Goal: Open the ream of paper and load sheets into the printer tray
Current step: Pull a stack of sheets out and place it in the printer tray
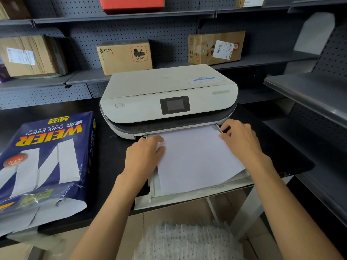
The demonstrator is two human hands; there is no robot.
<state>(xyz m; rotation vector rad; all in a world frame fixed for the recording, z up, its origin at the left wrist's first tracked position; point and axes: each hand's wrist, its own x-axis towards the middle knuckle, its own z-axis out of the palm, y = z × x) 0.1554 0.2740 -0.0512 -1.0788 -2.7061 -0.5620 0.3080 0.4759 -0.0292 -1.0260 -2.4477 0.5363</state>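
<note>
A white printer [169, 94] stands on the black table, its paper tray [197, 196] pulled out toward me. White sheets [195, 160] lie in the tray, slightly skewed, with their far edge inside the printer slot. My left hand [144, 156] rests on the sheets' left edge, fingers curled over it. My right hand [242, 139] touches the sheets' far right corner by the tray's side guide, fingers bent. The blue ream of paper [45, 160] lies to the left, its wrapper torn open at the near end.
The black table [110, 166] carries the printer and ream; the tray overhangs its front edge. Grey pegboard shelves behind hold cardboard boxes [124, 57] and a red box [131, 3]. Another grey shelf [308, 94] juts in at the right.
</note>
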